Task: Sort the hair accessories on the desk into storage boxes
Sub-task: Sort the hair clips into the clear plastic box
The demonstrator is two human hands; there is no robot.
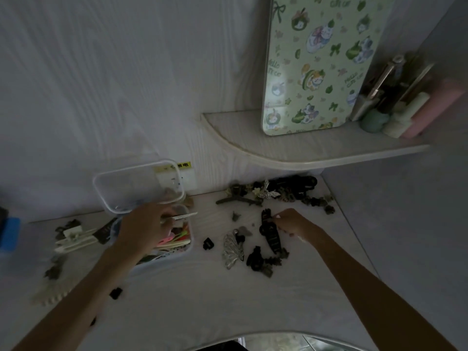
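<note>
Both hands are out over the counter (228, 300). My right hand (291, 221) has its fingertips pinched on the black hair clip (270, 231), while my left hand (144, 224) hovers over the open storage box (190, 245) holding a slim pale clip (183, 217) between curled fingers.

That black hair clip lies just left of my right hand, touching its fingers. Its long axis runs roughly away from me and back, the far end tipped slightly left, the near end angling down toward the dark cluster (263, 262) of small clips. My right hand is plainly the nearer one; the left is well apart, across the gap where the silver butterfly clip (233, 249) lies.

I judge the coming move to be a lift and a carry leftward to the storage box, which sits left of the clip and already holds colourful pieces. The box's clear lid (139, 186) stands propped behind it against the wall.

Farther back, a heap of dark claws (278, 192) stretches beneath the shelf (304, 153). Pale clips (73, 239) lie left of the box.
</note>
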